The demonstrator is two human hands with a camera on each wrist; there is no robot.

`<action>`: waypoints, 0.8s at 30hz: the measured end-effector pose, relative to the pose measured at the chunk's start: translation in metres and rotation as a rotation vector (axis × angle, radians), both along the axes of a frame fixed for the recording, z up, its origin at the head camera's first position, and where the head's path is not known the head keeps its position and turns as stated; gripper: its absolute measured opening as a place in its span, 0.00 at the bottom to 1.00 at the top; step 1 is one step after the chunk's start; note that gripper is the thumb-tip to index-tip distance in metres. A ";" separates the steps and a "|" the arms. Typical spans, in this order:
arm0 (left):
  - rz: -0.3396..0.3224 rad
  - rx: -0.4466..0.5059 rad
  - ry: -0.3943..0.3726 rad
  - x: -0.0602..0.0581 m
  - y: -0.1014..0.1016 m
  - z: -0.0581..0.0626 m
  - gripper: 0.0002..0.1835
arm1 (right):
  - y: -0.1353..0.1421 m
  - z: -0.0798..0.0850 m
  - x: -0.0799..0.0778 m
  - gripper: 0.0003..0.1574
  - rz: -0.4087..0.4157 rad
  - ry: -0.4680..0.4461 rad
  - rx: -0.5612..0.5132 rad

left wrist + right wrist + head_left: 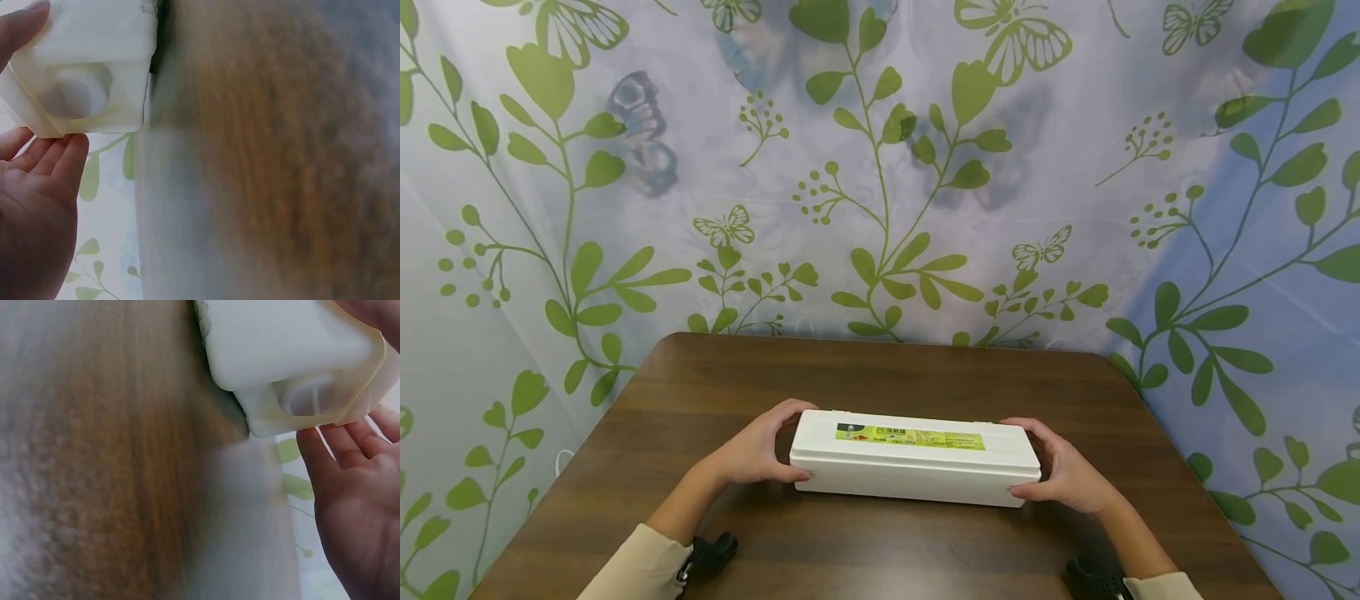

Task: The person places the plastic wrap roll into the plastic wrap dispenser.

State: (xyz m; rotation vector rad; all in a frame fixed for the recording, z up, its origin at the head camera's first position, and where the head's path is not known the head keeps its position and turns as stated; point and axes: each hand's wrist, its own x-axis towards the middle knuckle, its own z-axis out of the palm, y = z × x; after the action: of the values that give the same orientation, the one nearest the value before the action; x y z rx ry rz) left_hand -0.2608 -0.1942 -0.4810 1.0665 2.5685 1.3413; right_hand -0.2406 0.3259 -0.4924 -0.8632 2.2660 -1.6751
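Observation:
A long white cling film box (917, 479) with a yellow-green label (910, 437) on its lid lies crosswise before me, its lid down. My left hand (758, 446) grips the left end, thumb on the front face and fingers round the back. At the opposite end my right hand (1067, 473) holds it the same way. Both wrist views show the end walls, each with a round recess, between thumb and fingertips. In the left wrist view, fingers (70, 159) press the far side of the box; in the right wrist view, fingers (322, 450) do likewise.
The brown wooden table (880, 550) carries the box, with rounded far corners. Behind it hangs a curtain (910, 192) printed with green leaves and butterflies. Dark camera straps (707, 554) sit at both wrists below pale sleeves (636, 562).

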 end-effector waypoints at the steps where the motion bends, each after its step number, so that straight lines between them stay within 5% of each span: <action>1: 0.001 0.003 0.001 0.000 0.000 0.000 0.48 | 0.000 -0.001 0.000 0.56 -0.002 0.008 -0.004; 24: -0.029 0.009 -0.007 0.002 -0.003 -0.004 0.48 | -0.004 -0.006 0.006 0.58 -0.040 0.049 -0.011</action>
State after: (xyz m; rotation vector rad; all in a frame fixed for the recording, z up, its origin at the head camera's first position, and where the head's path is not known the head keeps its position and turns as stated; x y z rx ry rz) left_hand -0.2587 -0.1971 -0.4848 1.0939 2.5348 1.3486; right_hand -0.2348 0.3220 -0.4981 -0.8770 2.3227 -1.7030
